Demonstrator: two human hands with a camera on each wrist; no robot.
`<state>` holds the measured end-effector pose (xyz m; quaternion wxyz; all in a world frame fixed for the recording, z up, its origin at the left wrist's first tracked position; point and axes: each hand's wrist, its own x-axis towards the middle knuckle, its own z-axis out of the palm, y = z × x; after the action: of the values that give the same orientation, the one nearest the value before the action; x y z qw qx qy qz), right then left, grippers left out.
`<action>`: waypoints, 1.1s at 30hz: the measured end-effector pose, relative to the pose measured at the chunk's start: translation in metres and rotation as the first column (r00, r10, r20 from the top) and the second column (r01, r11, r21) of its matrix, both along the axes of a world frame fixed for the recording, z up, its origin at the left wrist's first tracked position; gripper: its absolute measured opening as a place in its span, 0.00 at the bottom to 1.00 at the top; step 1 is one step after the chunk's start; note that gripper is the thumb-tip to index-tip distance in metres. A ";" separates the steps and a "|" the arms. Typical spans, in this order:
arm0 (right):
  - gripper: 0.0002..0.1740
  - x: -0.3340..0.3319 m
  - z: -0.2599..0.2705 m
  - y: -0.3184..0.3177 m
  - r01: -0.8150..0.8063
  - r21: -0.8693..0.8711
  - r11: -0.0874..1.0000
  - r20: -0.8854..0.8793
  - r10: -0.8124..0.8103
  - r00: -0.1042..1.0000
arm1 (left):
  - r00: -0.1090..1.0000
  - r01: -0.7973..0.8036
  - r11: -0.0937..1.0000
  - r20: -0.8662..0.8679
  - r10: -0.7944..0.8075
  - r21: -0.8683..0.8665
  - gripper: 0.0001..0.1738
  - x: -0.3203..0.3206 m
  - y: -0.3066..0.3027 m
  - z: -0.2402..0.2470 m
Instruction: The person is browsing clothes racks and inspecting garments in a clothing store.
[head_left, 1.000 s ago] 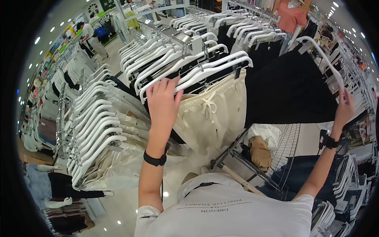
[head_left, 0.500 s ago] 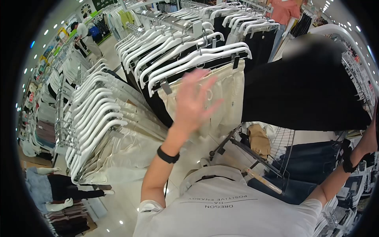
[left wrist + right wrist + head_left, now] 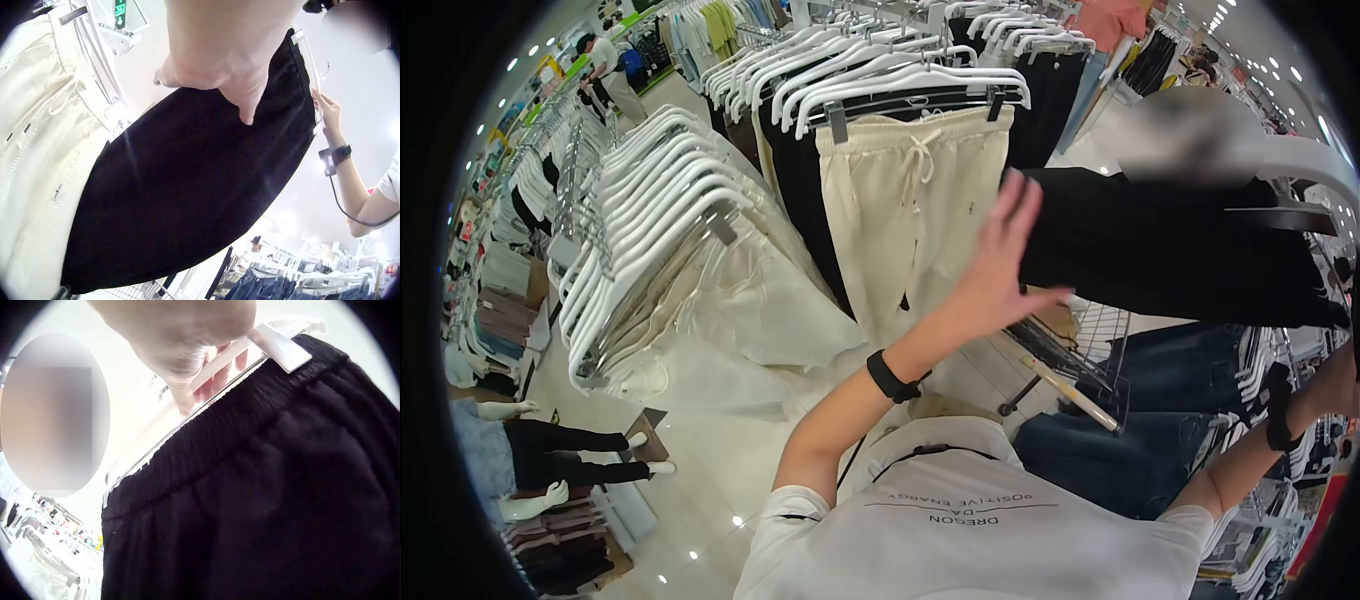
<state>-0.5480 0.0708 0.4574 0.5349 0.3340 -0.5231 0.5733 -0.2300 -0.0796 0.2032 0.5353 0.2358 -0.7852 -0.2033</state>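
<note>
My right hand (image 3: 194, 337) grips a white clothes hanger (image 3: 219, 365) whose clips hold a black garment (image 3: 262, 481) with a gathered elastic waistband. In the head view that black garment (image 3: 1170, 240) stretches sideways from the rack toward my right arm. My left hand (image 3: 1000, 270), fingers straight and thumb spread, is at the black cloth's left part and overlaps it in both the head and left wrist views. Left of that hand, cream drawstring trousers (image 3: 915, 190) hang from a clip hanger (image 3: 910, 85) at the front of the rack.
More cream trousers (image 3: 730, 310) hang on white hangers at the left. A wire shopping cart (image 3: 1100, 330) stands below the black garment. Dark jeans (image 3: 1170, 380) hang at lower right. A mannequin (image 3: 560, 440) and another person (image 3: 605, 75) are farther left.
My left hand has left the hanger above the cream trousers and moved right and down to the black cloth. My right hand has drawn the black garment farther right and lower.
</note>
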 end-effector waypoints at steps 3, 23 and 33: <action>0.19 -0.017 -0.004 0.026 -0.215 0.155 0.964 -0.494 0.264 0.828 | 0.983 -0.044 0.996 -0.175 0.057 0.081 0.72 0.006 0.014 0.006; 0.22 0.019 0.017 -0.042 -0.601 0.560 0.571 0.103 0.671 0.734 | 0.998 0.052 0.970 -0.048 -0.042 0.237 0.20 0.164 0.213 0.077; 0.16 0.117 -0.009 -0.081 -0.686 0.577 0.442 0.106 0.793 0.600 | 0.986 -0.130 0.742 0.007 0.167 0.658 0.16 0.241 0.262 0.003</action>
<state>-0.4314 -0.0106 0.4485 0.1493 0.7207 -0.4163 0.5339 0.0109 0.1826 0.2058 0.4534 0.4648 -0.6283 -0.4284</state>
